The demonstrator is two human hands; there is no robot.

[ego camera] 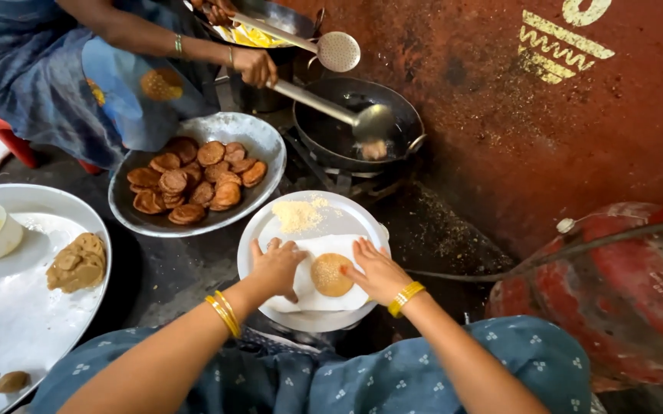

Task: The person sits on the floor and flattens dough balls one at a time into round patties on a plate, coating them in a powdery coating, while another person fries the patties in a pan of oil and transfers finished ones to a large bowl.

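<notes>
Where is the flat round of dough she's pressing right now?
The dough round lies on a white sheet on the round plate, between her left hand and right hand.

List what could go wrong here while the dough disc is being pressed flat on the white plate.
The dough disc may stick to the white sheet and tear as the left hand and right hand press it. The white plate sits close to the black frying pan, so splashing oil might reach the hands.

One dough disc (pixel 330 274) lies on one white sheet (pixel 312 295). Two ladles show: a skimmer (pixel 337 51) and a spoon (pixel 373 122). About fourteen fried rounds (pixel 193 184) fill one bowl (pixel 258 134).
</notes>
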